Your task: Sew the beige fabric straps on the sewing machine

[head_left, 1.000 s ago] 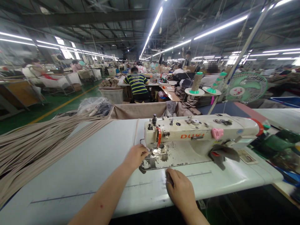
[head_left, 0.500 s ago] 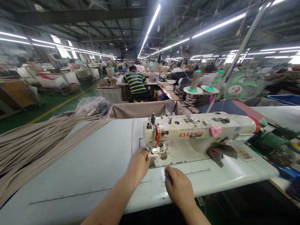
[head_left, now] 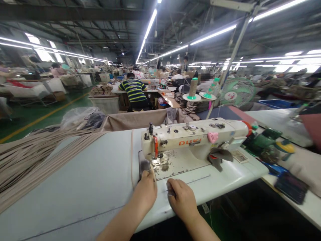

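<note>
Clock directions are taken from the needle of the sewing machine (head_left: pixel 195 144), which stands on the pale worktop (head_left: pixel 87 180). At 7 o'clock, the left hand (head_left: pixel 146 189) has its fingers curled together against the near-left end of the machine bed; whether it grips anything cannot be told. At 5 o'clock, the right hand (head_left: pixel 183 199) is loosely closed about a small dark item (head_left: pixel 171 190), partly hidden by the fingers. A narrow beige strip (head_left: pixel 132 154) runs from the worktop's far edge toward the left hand. Bundled beige strips (head_left: pixel 42 157) lie at 9 o'clock; thread cones (head_left: pixel 193 87) rise at 1 o'clock, a green fan (head_left: pixel 237 93) at 2.
</note>
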{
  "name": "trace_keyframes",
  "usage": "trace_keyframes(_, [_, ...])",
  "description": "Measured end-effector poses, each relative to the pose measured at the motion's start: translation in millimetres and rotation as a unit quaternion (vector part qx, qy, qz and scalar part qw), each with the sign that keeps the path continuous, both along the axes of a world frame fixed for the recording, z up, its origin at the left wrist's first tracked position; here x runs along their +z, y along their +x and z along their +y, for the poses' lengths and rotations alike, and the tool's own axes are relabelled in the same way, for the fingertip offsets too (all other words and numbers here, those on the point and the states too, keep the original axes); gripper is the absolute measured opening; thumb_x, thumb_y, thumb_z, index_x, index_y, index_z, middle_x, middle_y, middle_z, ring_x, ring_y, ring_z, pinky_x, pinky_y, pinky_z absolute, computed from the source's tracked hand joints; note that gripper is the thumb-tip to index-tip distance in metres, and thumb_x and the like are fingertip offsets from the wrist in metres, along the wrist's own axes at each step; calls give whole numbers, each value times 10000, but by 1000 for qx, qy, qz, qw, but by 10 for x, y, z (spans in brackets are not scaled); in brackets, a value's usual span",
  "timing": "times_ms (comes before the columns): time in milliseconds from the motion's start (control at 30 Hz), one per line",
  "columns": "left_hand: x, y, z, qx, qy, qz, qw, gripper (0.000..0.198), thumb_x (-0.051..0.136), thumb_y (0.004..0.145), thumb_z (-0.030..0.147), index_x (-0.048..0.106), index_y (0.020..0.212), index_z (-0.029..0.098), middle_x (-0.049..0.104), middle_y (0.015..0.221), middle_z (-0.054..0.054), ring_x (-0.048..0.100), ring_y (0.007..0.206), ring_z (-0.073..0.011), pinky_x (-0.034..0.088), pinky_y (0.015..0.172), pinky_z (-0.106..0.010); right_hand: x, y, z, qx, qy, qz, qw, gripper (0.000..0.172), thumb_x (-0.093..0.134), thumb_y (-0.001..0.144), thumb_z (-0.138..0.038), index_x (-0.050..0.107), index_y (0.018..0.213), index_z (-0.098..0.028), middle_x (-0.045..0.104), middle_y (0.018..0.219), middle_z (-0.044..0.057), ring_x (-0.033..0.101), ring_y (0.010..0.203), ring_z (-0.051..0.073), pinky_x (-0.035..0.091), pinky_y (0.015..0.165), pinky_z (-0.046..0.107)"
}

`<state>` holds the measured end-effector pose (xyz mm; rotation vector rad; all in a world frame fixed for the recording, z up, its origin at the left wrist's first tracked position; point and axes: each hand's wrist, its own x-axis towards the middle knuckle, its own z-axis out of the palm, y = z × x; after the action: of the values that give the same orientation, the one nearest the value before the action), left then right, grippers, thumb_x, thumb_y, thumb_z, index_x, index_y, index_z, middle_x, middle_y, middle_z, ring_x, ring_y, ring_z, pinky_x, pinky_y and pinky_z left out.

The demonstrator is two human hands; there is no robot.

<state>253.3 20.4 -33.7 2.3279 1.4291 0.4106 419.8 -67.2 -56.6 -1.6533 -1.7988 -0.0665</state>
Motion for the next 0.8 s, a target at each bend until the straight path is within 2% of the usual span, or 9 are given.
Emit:
trace_keyframes(67, [-103, -84, -14, -27, -23, 14, 999, 553, 346, 882, 26, 488, 1414, 78, 565, 1291, -217, 670, 1107, -251, 508, 1020, -332, 23, 11, -44, 17, -1, 31, 999, 314, 466, 884, -116, 604, 1154, -199, 671, 889, 56, 621, 826, 222, 460, 756, 316])
trace_keyframes(167, [-337, -254, 86, -89, -78, 35, 992, 659, 477, 864, 113, 355, 1509, 58, 475, 1413, -248, 635, 1207, -285, 498, 1065, -374, 40, 77, -142, 44, 15, 99, 994, 257, 461, 982, -196, 610, 1190, -219, 717, 984, 61, 659, 866, 212, 496, 799, 315])
trace_keyframes(267, [-515, -378, 244, -126, -34, 29, 991, 560, 535, 884, 276, 490, 1402, 66, 516, 1320, -222, 623, 1206, -319, 496, 1088, -438, 9, 222, -298, 22, 37, 176, 983, 231, 446, 1051, -296, 654, 1135, -239, 732, 1017, 52, 680, 920, 203, 513, 859, 306])
trace_keyframes(400, [-524, -420, 302, -148, 97, -15, 984, 463, 485, 931, 513, 632, 1171, 146, 546, 1216, -178, 632, 1125, -358, 512, 1052, -544, -110, 563, -581, -149, 28, 260, 954, 406, 412, 1067, -514, 697, 981, -236, 702, 861, 34, 664, 814, 203, 524, 786, 298])
trace_keyframes(467, [-504, -409, 288, -161, 143, -47, 975, 426, 453, 947, 523, 626, 1120, 174, 557, 1241, -167, 615, 1153, -360, 516, 1042, -557, -187, 819, -731, -235, 22, 279, 931, 497, 362, 1060, -583, 682, 937, -224, 650, 756, 24, 628, 713, 203, 514, 698, 298])
trace_keyframes(533, [-520, -397, 286, -183, 156, -71, 968, 389, 432, 969, 506, 592, 1134, 191, 570, 1262, -153, 610, 1177, -335, 531, 1036, -525, -260, 1123, -899, -302, 25, 283, 910, 544, 305, 1053, -600, 662, 926, -208, 613, 707, 25, 610, 678, 215, 505, 658, 308])
trace_keyframes(633, [-621, -397, 316, -202, 164, -82, 962, 385, 446, 976, 510, 541, 1185, 201, 596, 1241, -137, 617, 1184, -312, 547, 1035, -468, -332, 1612, -1222, -406, 16, 274, 872, 533, 291, 1019, -561, 662, 922, -191, 658, 776, 71, 652, 760, 257, 524, 719, 349])
trace_keyframes(800, [-832, -446, 405, -211, 221, -78, 949, 480, 508, 936, 550, 532, 1242, 181, 624, 1213, -158, 641, 1152, -340, 570, 991, -459, -315, 2242, -1901, -560, -34, 231, 795, 396, 370, 938, -379, 713, 938, -180, 725, 996, 136, 672, 1018, 317, 513, 889, 396])
